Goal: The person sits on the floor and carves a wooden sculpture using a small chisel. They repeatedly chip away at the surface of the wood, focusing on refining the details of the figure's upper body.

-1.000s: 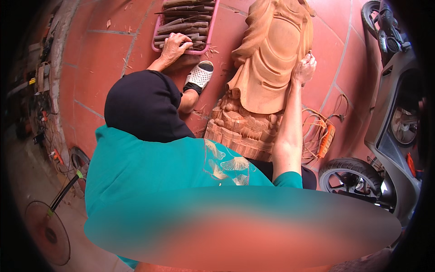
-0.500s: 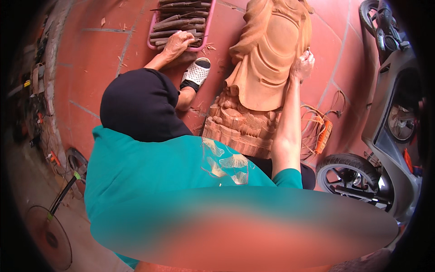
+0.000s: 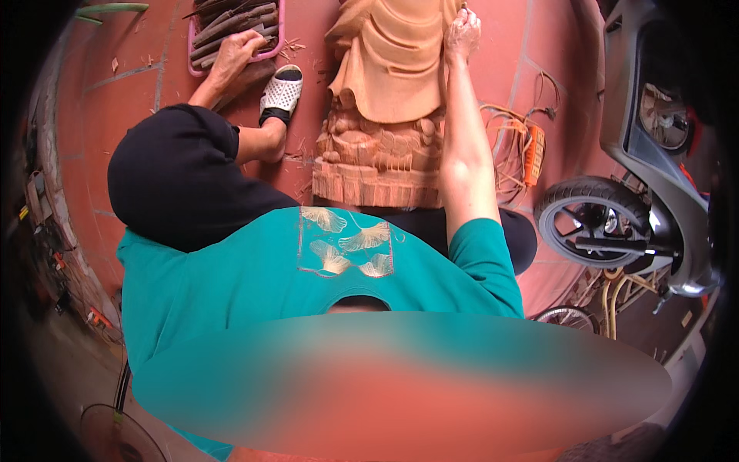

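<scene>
Since the frame half a second back, basket, carving and motorbike have all slid up and leftward in my view, so I take it the head moved; both hands have ridden along and keep roughly their places by the things.

On my feed the carving (image 3: 392, 65) lies on the red floor (image 3: 131, 100) ahead of the person, robe front upward, its long axis running away from the body, the rough base nearest and the upper end cut off by my top edge. That axis passes between the hands. The right hand (image 3: 462, 35) is the nearer one, alongside the carving's right edge and seemingly touching it; its fingers are closed on a thin thing (image 3: 464, 6), of which I see only a dark bit.

The left hand (image 3: 229, 60) is well apart from the carving, with a white sandal (image 3: 282, 92) between. It reaches over the near rim of the pink basket (image 3: 282, 23), fingers bent among the tools (image 3: 231, 29), which lie crosswise, slanting up to the right. Whether those fingers grip one, I cannot tell.

An orange power strip (image 3: 533, 156) lies right of the right forearm, short of the motorbike (image 3: 654, 146).
</scene>
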`<state>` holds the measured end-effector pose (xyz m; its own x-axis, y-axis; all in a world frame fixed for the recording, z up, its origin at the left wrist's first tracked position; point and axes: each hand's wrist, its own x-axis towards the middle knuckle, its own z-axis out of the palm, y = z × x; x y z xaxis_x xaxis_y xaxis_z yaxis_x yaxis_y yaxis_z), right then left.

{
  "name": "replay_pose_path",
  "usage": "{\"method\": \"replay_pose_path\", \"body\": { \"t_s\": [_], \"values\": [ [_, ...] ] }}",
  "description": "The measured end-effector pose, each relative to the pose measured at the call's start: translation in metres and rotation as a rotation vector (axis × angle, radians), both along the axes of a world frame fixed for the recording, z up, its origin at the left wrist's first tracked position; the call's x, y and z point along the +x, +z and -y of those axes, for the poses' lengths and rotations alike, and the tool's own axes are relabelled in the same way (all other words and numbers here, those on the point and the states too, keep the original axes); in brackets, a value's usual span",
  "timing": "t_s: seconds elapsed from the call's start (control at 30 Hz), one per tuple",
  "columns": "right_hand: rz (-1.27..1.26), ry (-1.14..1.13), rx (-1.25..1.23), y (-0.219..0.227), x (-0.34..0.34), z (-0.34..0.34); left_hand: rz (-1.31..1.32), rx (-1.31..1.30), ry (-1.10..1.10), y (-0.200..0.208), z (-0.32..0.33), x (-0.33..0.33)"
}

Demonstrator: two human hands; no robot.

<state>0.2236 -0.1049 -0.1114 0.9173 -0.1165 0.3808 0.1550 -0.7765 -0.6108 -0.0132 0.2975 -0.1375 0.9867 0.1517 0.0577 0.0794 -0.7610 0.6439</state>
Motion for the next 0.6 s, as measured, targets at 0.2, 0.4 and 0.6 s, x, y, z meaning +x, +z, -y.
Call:
{"method": "replay_pose_path", "body": {
  "t_s": [0.2, 0.4, 0.6],
  "values": [
    [-0.115, 0.048, 0.465, -0.010, -0.015, 0.065, -0.033, -0.092, 0.055, 0.023, -0.011, -0.010],
    [-0.297, -0.109, 0.711, 0.001, -0.062, 0.124, -0.069, -0.328, 0.086, 0.087, -0.036, -0.015],
    [-0.202, -0.037, 0.572, 0.035, -0.094, 0.069, -0.014, -0.281, 0.086, 0.217, -0.092, -0.040]
  ]
}}
